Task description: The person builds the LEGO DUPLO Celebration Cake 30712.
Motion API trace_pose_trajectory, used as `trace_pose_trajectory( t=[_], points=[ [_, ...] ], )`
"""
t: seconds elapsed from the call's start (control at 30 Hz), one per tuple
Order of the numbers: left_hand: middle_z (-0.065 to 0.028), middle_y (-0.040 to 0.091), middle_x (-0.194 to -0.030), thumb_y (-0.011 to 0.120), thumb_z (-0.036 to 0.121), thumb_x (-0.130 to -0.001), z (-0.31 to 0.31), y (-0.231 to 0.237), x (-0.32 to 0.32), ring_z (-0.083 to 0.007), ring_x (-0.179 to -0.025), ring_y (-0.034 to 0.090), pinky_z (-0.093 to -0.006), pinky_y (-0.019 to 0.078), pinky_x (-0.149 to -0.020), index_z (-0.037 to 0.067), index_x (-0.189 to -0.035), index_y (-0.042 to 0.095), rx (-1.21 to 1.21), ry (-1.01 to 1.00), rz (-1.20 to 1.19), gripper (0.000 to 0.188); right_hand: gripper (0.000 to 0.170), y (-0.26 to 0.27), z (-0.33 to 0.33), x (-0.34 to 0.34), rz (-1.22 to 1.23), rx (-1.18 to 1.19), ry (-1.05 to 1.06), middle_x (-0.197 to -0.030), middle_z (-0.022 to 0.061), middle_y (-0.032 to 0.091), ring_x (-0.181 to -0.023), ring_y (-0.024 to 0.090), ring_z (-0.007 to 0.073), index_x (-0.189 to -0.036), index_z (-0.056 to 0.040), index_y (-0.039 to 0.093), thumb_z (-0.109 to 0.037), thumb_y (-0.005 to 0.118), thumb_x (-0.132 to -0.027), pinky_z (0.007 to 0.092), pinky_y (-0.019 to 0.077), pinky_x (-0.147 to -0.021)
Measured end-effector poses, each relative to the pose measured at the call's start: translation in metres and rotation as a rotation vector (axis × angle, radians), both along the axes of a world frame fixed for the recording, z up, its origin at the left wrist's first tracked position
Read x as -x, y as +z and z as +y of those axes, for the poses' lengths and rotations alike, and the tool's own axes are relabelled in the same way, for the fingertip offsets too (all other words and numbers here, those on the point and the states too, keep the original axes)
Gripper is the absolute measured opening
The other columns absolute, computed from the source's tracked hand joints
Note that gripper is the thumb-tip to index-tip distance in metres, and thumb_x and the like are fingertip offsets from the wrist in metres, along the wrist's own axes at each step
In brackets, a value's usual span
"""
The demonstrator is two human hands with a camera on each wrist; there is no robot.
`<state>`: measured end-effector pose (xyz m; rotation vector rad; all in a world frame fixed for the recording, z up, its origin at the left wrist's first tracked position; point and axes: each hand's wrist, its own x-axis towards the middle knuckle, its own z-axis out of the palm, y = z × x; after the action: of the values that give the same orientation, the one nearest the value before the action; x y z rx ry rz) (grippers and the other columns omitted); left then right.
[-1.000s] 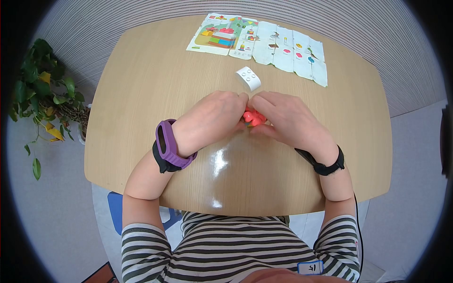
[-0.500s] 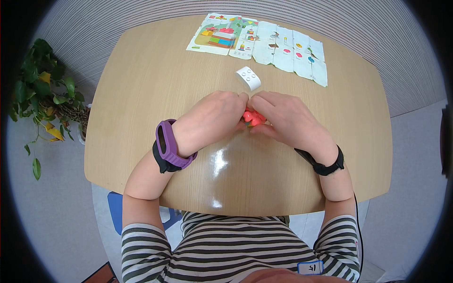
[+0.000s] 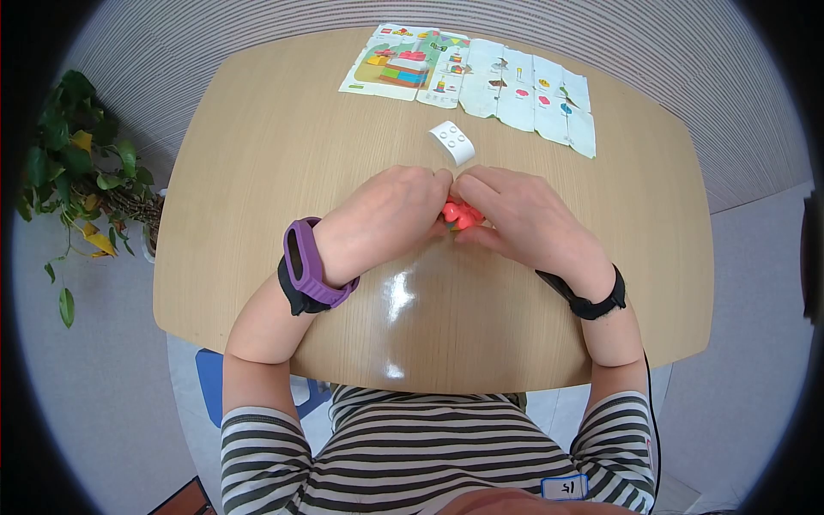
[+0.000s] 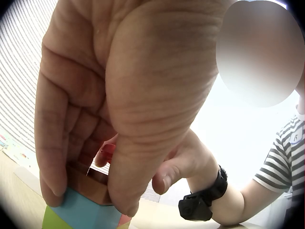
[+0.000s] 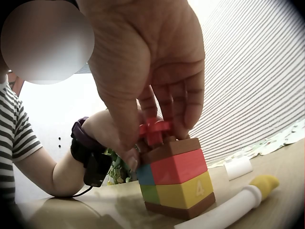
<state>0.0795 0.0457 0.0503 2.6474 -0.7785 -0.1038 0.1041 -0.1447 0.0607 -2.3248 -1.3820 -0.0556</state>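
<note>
Both hands meet over a stack of toy building bricks that stands on the table, mostly hidden from the head view. It has brown bricks at top and bottom, with red, blue, yellow and green ones between; a yellow side bears a 4. My left hand grips the stack's upper part, thumb and fingers on opposite sides of the brown and blue bricks. Between thumb and fingers, my right hand pinches a red flower-shaped brick right at the top of the stack.
A white candle piece with a yellow tip lies beside the stack in the right wrist view. Just beyond the hands is a white curved brick with studs. An unfolded instruction sheet lies along the table's far edge.
</note>
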Motion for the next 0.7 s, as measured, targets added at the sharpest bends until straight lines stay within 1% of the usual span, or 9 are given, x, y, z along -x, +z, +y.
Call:
trace_pose_trajectory(
  t=[0.1, 0.4, 0.7],
  points=[
    [-0.0184, 0.062, -0.083, 0.067, 0.016, -0.077, 0.0002, -0.0014, -0.0004, -0.0356, -0.082, 0.06, -0.0414, 0.0481, -0.072, -0.003, -0.092, 0.053, 0.006, 0.0, 0.0, 0.028, 0.038, 0.0012, -0.0003, 0.0003, -0.002, 0.009, -0.001, -0.082, 0.008, 0.055, -0.079, 0.058, 0.028, -0.102, -0.0081, 0.049, -0.011, 0.071, -0.071, 0.039, 0.0474, -0.064],
    [-0.0183, 0.062, -0.08, 0.068, 0.017, -0.077, 0.0, 0.0003, 0.0001, -0.0356, -0.079, 0.06, -0.0415, 0.048, -0.071, -0.002, -0.088, 0.052, -0.008, 0.001, -0.001, 0.028, 0.029, 0.0038, -0.0026, 0.0008, 0.036, 0.025, -0.025, -0.081, 0.0088, 0.055, -0.081, 0.057, 0.0284, -0.092, -0.0059, 0.05, -0.011, 0.069, -0.071, 0.0391, 0.0472, -0.066],
    [-0.0182, 0.062, -0.081, 0.068, 0.017, -0.077, 0.0007, -0.0017, -0.0003, -0.0357, -0.08, 0.06, -0.0418, 0.0481, -0.07, -0.002, -0.088, 0.052, 0.013, -0.008, -0.017, 0.028, 0.027, -0.0022, -0.0024, 0.0002, 0.032, 0.009, -0.028, -0.08, 0.0093, 0.055, -0.079, 0.057, 0.0284, -0.091, -0.006, 0.051, -0.011, 0.069, -0.072, 0.0391, 0.0469, -0.065]
  ],
)
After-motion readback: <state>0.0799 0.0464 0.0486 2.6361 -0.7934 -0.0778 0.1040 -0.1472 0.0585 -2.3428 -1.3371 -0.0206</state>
